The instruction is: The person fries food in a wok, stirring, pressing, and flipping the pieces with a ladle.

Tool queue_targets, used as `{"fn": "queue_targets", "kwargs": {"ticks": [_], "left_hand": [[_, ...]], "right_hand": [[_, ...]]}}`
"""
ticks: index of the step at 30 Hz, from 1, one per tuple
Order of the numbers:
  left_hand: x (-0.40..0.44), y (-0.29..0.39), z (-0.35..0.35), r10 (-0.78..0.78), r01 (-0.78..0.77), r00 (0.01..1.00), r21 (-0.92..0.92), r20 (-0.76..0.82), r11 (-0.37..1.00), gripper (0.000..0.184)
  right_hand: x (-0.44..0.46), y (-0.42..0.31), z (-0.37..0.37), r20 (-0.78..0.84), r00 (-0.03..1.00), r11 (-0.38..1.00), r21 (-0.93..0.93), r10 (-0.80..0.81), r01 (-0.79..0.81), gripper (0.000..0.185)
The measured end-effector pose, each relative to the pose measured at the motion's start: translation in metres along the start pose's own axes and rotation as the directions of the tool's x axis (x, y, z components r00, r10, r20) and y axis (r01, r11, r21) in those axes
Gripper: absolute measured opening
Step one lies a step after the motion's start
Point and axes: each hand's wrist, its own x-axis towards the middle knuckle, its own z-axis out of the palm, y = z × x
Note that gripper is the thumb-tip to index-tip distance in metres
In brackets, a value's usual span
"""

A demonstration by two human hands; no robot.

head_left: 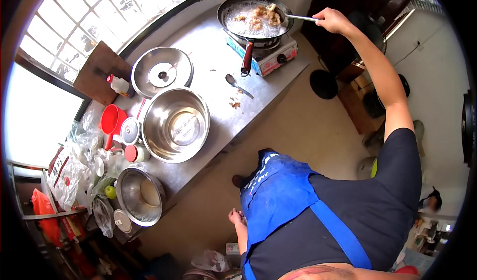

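My right hand (pixel 333 21) is closed around the handle of a long metal cooking utensil (pixel 304 18). Its head reaches into a black wok (pixel 222 7), partly hidden among browned pieces of food (pixel 263 17) in bubbling, foamy oil. The wok sits on a portable gas stove (pixel 278 56), with its dark red handle (pixel 247 59) pointing toward me. My left hand (pixel 237 216) hangs low beside the blue apron (pixel 278 190), away from the counter. Its fingers look loosely apart, with nothing visible in them.
On the metal counter (pixel 208 56) lie a dark spoon (pixel 238 85) and food crumbs (pixel 235 104). Steel bowls (pixel 201 126), a pot lid (pixel 144 71), a red dipper (pixel 113 118), jars and a bottle (pixel 119 85) crowd its left part. A cutting board (pixel 99 66) leans by the window.
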Motion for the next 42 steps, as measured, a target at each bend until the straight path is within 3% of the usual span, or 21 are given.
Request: {"fn": "queue_targets", "kwargs": {"ticks": [3, 5, 9, 12, 17, 19, 26, 34, 37, 40, 42], "left_hand": [[0.006, -0.007, 0.002, 0.015, -0.015, 1.000, 0.015, 0.017, 1.000, 0.025], [-0.005, -0.003, 0.008, 0.060, -0.055, 0.998, 0.136, -0.026, 0.989, 0.030], [-0.009, -0.008, 0.009, 0.059, -0.048, 0.997, 0.205, -0.051, 0.978, 0.036], [-0.017, -0.004, 0.008, 0.024, -0.018, 0.999, 0.150, -0.039, 0.988, 0.024], [-0.019, -0.016, -0.002, -0.027, 0.031, 0.999, 0.146, -0.032, 0.989, 0.020], [-0.013, -0.023, -0.006, -0.026, 0.029, 0.999, 0.180, -0.024, 0.983, 0.019], [0.005, -0.025, 0.001, -0.014, 0.005, 0.998, 0.151, 0.060, 0.989, 0.020], [0.011, -0.011, 0.014, -0.052, 0.048, 0.998, 0.075, 0.046, 0.996, 0.027], [0.016, -0.009, 0.010, -0.036, 0.024, 0.995, 0.123, 0.092, 0.992, 0.029], [0.012, -0.008, 0.012, -0.054, 0.052, 0.998, 0.069, 0.039, 0.996, 0.031], [0.008, -0.005, 0.011, -0.050, 0.048, 0.999, 0.070, 0.017, 0.996, 0.030]], "right_hand": [[-0.013, -0.027, -0.019, 0.046, 0.994, 0.991, -0.090, 0.100, -0.096, 0.033], [-0.012, -0.028, -0.011, -0.049, 0.999, 0.980, -0.197, -0.021, 0.011, 0.034], [-0.014, -0.042, 0.005, -0.108, 0.973, 0.938, -0.306, -0.202, 0.161, 0.039], [-0.009, -0.041, 0.033, -0.150, 0.965, 0.938, -0.307, -0.216, 0.162, 0.042], [-0.023, -0.037, 0.061, -0.087, 0.970, 0.943, -0.269, -0.229, 0.198, 0.040], [-0.036, -0.033, 0.068, -0.099, 0.914, 0.804, -0.520, -0.392, 0.289, 0.042], [-0.062, -0.009, 0.048, -0.080, 0.919, 0.741, -0.620, -0.386, 0.257, 0.040], [-0.070, 0.004, 0.035, -0.042, 0.945, 0.765, -0.599, -0.326, 0.237, 0.036], [-0.070, 0.006, 0.043, -0.065, 0.947, 0.838, -0.488, -0.314, 0.245, 0.033], [-0.066, 0.002, 0.044, -0.058, 0.981, 0.919, -0.364, -0.186, 0.153, 0.031], [-0.060, 0.000, 0.042, -0.136, 0.986, 0.977, -0.200, -0.096, 0.068, 0.031]]}}
